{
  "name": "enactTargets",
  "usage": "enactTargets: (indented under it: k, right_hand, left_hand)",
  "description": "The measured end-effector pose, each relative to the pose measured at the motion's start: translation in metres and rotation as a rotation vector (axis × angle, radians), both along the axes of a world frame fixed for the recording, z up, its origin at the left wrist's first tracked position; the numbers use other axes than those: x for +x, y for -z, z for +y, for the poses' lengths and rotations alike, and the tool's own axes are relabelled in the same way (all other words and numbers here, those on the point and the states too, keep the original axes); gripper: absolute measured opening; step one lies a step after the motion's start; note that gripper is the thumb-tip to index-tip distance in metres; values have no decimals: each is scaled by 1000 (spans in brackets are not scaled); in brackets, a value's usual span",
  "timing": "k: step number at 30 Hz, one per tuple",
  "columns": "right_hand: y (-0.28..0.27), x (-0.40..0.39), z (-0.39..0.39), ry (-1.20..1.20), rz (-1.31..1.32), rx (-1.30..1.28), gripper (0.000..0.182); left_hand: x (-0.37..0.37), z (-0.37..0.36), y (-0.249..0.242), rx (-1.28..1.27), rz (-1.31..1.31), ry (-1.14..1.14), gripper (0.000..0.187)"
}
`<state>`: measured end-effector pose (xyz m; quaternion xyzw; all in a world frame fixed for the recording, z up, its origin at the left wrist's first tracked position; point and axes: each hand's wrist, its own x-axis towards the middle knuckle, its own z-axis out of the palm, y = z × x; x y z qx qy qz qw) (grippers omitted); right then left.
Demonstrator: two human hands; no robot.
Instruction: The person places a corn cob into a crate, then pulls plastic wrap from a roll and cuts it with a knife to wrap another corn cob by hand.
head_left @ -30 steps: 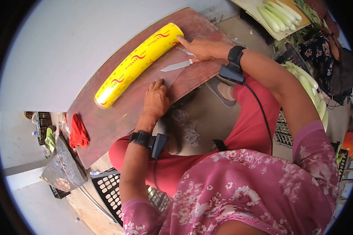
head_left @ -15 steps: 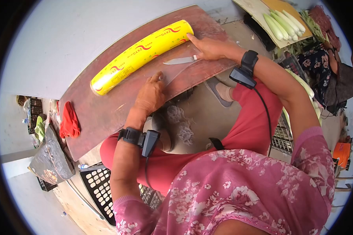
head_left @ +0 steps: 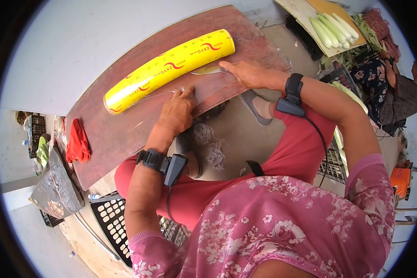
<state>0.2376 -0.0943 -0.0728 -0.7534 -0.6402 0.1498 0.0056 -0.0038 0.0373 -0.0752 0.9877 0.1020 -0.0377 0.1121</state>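
A yellow roll of plastic wrap with red lettering lies across the brown board. Clear film runs from its near side towards me. My left hand is closed at the film, which bunches and shines at its fingertips. My right hand is near the roll's right end, thumb side towards the roll, its fingers curled at the film and partly hidden. A knife lies between the roll and my right hand, its blade seemingly under the film and its handle mostly covered by that hand.
The brown board rests before my knees, with a red cloth at its left end. A black crate stands lower left. Pale green long vegetables lie on a panel at upper right, near another person.
The roll has turned and shifted slightly, its printed marks now lower towards me. My right hand has moved from the roll's end nearer to me, covering the knife handle. My left hand stays nearly in place.
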Motion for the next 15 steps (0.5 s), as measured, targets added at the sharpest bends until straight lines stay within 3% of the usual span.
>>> enactTargets:
  k: [6, 15]
  right_hand:
    - [12, 6, -5, 34, 28, 84, 25]
    - [16, 9, -15, -70, 24, 128, 20]
  left_hand:
    - [0, 2, 1, -21, 5, 26, 21]
    - [1, 4, 2, -23, -9, 24, 24]
